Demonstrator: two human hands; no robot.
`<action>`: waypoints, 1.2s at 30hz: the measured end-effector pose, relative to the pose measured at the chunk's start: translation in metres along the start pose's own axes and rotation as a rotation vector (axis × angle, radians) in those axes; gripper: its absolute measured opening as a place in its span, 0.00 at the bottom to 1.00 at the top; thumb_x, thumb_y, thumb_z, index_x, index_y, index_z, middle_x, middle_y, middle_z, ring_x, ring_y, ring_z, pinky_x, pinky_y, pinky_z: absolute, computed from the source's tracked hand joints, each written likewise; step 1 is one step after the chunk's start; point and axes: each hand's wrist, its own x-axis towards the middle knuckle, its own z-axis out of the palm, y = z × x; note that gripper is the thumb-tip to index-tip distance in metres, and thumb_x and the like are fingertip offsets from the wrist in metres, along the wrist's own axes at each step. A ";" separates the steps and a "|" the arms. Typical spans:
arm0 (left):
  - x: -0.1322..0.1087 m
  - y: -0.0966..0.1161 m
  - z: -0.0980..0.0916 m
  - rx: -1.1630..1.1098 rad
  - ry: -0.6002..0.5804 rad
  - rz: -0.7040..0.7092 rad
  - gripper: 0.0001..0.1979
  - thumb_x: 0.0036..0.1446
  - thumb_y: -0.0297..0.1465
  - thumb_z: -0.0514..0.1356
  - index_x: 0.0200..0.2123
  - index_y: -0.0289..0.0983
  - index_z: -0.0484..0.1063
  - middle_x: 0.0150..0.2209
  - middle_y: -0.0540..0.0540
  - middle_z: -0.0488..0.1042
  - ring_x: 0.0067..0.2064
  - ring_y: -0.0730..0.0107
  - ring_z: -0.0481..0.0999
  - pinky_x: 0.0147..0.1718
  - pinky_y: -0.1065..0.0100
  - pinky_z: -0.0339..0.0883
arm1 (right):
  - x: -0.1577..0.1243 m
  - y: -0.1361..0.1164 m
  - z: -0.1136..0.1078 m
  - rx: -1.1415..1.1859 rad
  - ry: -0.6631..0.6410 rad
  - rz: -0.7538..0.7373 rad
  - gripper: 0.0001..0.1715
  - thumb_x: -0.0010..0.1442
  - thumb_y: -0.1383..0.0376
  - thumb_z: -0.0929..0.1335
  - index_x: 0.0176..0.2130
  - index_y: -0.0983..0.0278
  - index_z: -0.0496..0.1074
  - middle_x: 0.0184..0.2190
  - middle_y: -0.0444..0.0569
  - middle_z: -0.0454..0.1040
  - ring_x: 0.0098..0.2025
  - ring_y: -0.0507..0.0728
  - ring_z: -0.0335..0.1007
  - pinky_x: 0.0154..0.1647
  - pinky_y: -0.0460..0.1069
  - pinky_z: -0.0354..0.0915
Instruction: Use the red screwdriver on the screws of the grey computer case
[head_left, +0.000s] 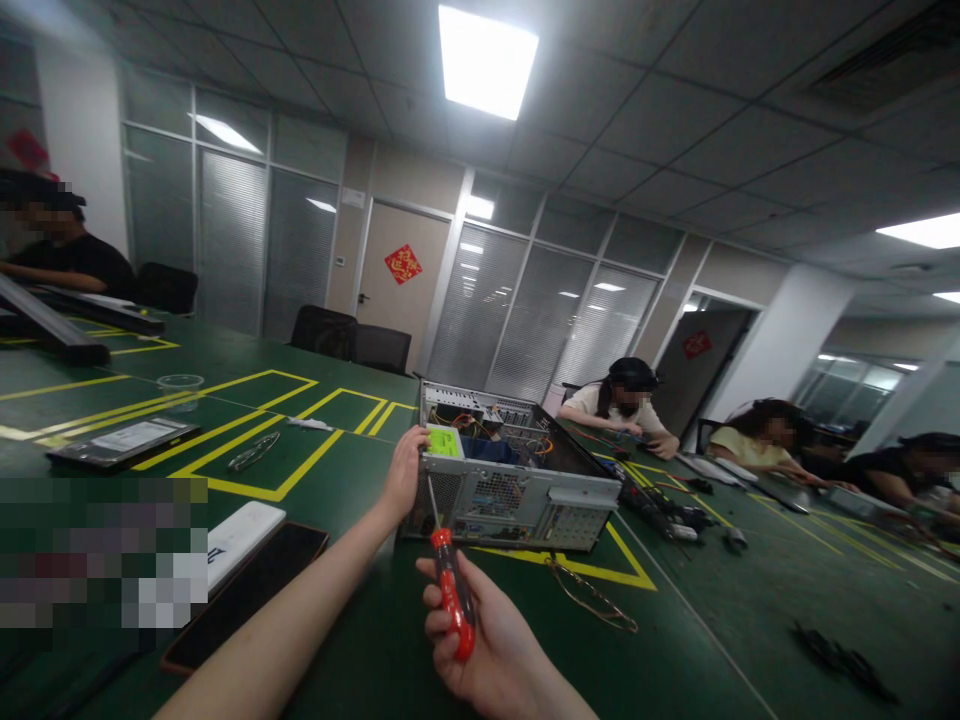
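My right hand (480,625) is closed round the red and black handle of a screwdriver (456,600). The thin shaft points up and away, with its tip in front of the near panel of an open computer case (517,505). I cannot tell whether the tip touches it. At the case's left corner, my left hand (406,472) grips the edge beside a power supply with a bright green label (444,442). Some of its fingertips are hidden. Inside the case, coloured wires (544,445) and a dark blue part (487,449) show.
Left on the green table (360,480) lie a hard drive (124,440), a small clear bag (253,452), a plastic cup (180,388), a white box (244,535) and a phone (247,590). Tied cables (592,595) lie right of the case. Several people work around the table.
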 end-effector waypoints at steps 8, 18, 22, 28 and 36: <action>0.000 0.000 -0.001 -0.005 0.003 0.004 0.26 0.71 0.47 0.39 0.42 0.40 0.72 0.53 0.40 0.76 0.62 0.60 0.71 0.65 0.52 0.62 | 0.000 0.000 -0.001 0.098 -0.011 -0.026 0.23 0.73 0.59 0.60 0.29 0.68 0.68 0.20 0.41 0.63 0.17 0.42 0.54 0.13 0.34 0.46; 0.000 -0.002 0.000 -0.002 0.007 0.009 0.26 0.71 0.47 0.39 0.43 0.40 0.72 0.53 0.40 0.76 0.62 0.60 0.71 0.65 0.52 0.61 | 0.001 0.001 0.001 -0.007 -0.017 0.003 0.29 0.74 0.52 0.56 0.40 0.71 0.73 0.22 0.44 0.69 0.19 0.47 0.63 0.16 0.38 0.57; 0.000 0.000 0.000 -0.002 0.004 0.008 0.25 0.71 0.46 0.39 0.42 0.40 0.71 0.53 0.41 0.76 0.62 0.60 0.71 0.65 0.53 0.61 | 0.003 -0.002 -0.004 0.103 -0.052 0.015 0.25 0.73 0.54 0.60 0.36 0.70 0.72 0.21 0.42 0.65 0.16 0.42 0.52 0.12 0.35 0.44; 0.000 0.001 -0.001 -0.010 0.005 -0.003 0.25 0.71 0.46 0.39 0.42 0.40 0.71 0.53 0.41 0.76 0.62 0.60 0.70 0.65 0.53 0.61 | 0.002 0.004 0.001 0.162 0.068 -0.040 0.19 0.71 0.61 0.63 0.33 0.72 0.70 0.24 0.48 0.70 0.22 0.46 0.65 0.19 0.37 0.59; 0.000 0.002 -0.001 -0.019 0.008 0.002 0.24 0.71 0.46 0.39 0.42 0.40 0.71 0.52 0.41 0.76 0.61 0.59 0.71 0.64 0.52 0.61 | 0.004 0.006 0.002 0.000 0.054 -0.015 0.27 0.74 0.55 0.57 0.40 0.72 0.73 0.24 0.49 0.72 0.23 0.52 0.69 0.23 0.44 0.66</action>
